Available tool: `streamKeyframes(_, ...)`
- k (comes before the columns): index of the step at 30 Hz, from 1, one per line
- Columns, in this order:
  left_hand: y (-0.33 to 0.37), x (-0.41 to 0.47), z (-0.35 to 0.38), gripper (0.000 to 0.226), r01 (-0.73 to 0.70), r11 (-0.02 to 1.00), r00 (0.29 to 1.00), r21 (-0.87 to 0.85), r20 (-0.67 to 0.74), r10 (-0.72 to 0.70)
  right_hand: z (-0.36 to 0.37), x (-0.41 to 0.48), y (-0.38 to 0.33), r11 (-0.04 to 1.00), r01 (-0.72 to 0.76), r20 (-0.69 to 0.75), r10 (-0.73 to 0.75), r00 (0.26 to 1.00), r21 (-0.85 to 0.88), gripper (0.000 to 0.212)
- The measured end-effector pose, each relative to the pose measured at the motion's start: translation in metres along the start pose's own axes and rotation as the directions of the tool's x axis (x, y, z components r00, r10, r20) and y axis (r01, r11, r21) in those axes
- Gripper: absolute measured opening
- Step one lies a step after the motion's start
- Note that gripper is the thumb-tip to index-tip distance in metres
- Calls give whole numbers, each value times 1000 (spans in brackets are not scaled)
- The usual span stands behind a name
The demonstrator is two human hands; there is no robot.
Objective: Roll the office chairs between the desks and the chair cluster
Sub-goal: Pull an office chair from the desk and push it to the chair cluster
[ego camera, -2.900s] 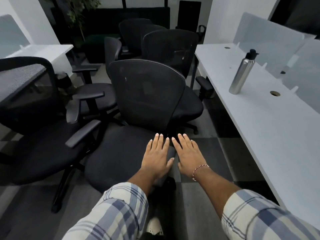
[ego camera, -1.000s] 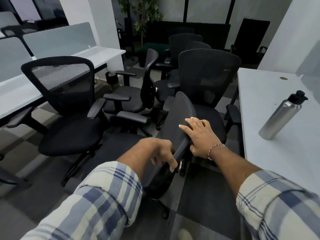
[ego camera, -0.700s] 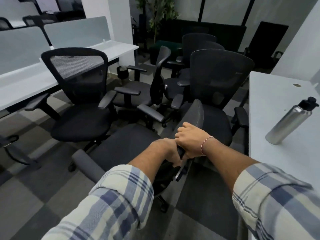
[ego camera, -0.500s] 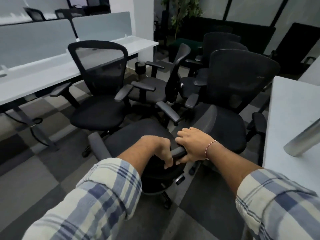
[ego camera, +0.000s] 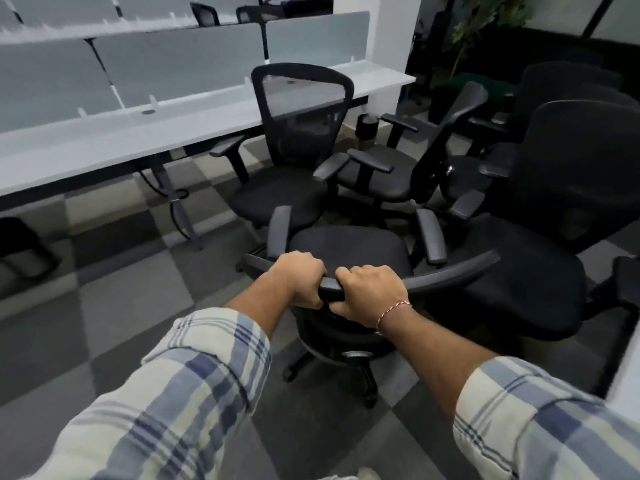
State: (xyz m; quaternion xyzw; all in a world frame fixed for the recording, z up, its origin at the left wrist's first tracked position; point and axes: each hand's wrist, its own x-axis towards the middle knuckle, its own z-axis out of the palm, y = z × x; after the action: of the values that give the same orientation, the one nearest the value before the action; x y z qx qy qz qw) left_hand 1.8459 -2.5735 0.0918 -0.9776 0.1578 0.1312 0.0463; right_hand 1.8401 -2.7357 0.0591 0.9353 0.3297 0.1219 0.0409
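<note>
Grey carpet tiles (ego camera: 121, 306) lay beneath a white desk (ego camera: 104, 143) and clustered chairs (ego camera: 284, 192). Left hand (ego camera: 299, 278) and right hand (ego camera: 372, 289) clenched the backrest rim (ego camera: 450, 277) of the nearest chair (ego camera: 346, 247).

Carpet tiles (ego camera: 114, 306) checker the floor in light and dark grey. A white pillar (ego camera: 394, 32) stands at the back — a leafy plant (ego camera: 481, 19) near it in dim light. Grey partition screens (ego camera: 180, 60) line the far edge of the long white desk (ego camera: 104, 140).
</note>
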Motion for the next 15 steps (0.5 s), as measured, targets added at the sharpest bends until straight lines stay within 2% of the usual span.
streamKeyframes(2, -6, -9, 3, 26, -13, 1000, 1000, 3, -8, 13, -2, 1, -10, 1000, -28, -18, 28, 999, 0, 44)
streamKeyframes(7, -25, -38, 11, 21, -7, 1000, 1000, -23, -14, 7, -2, 3, -37, 1000, 17, -129, -17, 991, -1, 44)
streamKeyframes(15, -63, -82, 36, 18, 105, 994, 992, -31, -64, -106, 8, 26, -88, 993, 121, -196, -116, 974, 16, 45)
